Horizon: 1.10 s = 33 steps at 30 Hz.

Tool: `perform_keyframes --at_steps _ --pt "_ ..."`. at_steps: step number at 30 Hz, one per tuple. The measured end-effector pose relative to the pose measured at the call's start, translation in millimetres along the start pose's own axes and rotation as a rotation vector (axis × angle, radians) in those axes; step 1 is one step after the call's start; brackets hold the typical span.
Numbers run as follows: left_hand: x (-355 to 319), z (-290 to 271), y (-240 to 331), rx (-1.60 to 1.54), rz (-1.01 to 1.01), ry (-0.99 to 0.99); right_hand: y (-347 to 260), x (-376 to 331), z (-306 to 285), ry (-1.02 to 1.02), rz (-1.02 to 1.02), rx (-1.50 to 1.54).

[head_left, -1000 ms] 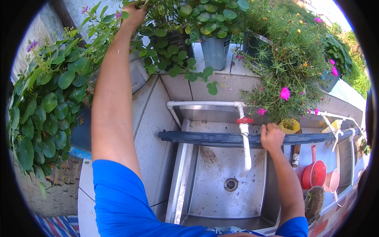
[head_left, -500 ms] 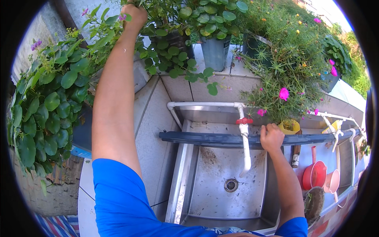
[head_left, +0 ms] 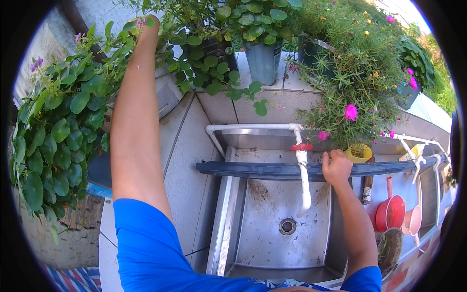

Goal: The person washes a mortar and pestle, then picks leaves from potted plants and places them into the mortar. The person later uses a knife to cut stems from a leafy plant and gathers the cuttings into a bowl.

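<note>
My left arm stretches far forward into the plants at the upper left. Leaves and a pink flower cover most of my left hand [head_left: 149, 25], so its fingers and anything in them are hidden. A leafy trailing plant [head_left: 61, 129] with round green leaves is beside that arm. Across the steel sink [head_left: 267, 238] lies a long dark bar [head_left: 253, 170], and my right hand [head_left: 336, 166] is closed over it. Close to this hand are a white pipe tap [head_left: 303, 187] with a red handle [head_left: 302, 147] and a yellow pot [head_left: 358, 153].
A grey-blue pot [head_left: 263, 63] stands on the tiled ledge behind the sink. Next to it, a bushy plant [head_left: 352, 82] with pink flowers overhangs the ledge. Right of the sink are a red dipper [head_left: 390, 214], a pink dipper [head_left: 412, 221] and a round dirty container [head_left: 390, 248].
My left hand has shifted left and sunk deeper behind the leaves, and the nearby flower stems have moved. My right hand keeps its place on the bar.
</note>
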<state>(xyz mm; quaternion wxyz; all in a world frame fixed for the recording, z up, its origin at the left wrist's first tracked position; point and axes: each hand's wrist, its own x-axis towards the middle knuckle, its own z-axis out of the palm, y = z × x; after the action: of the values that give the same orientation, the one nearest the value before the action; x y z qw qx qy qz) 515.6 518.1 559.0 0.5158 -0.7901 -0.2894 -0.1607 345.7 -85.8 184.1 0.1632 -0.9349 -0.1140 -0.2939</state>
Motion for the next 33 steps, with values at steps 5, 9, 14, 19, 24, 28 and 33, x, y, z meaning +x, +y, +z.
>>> perform_keyframes --at_steps 5,9,14,19,24,28,33 --pt "-45 -51 2 -0.513 -0.185 -0.009 5 -1 -2 -0.026 0.018 -0.029" --pt "-26 -29 -8 -0.83 -0.269 -0.086 2 1 0 -0.037 0.015 -0.014" --pt "2 0 14 -1.359 -0.654 0.346 0 1 -2 -0.035 0.011 -0.005" --pt "7 -4 14 -1.274 -0.544 0.261 2 1 -4 -0.036 0.02 -0.009" --pt "14 -1 12 -1.428 -0.626 0.383 -2 2 -5 -0.035 0.014 0.009" --pt "6 -10 4 -1.315 -0.577 0.473 -3 3 -6 -0.03 0.012 0.014" --pt "-21 -45 -16 -1.244 -0.654 0.681 -2 2 -7 -0.026 0.023 0.008"
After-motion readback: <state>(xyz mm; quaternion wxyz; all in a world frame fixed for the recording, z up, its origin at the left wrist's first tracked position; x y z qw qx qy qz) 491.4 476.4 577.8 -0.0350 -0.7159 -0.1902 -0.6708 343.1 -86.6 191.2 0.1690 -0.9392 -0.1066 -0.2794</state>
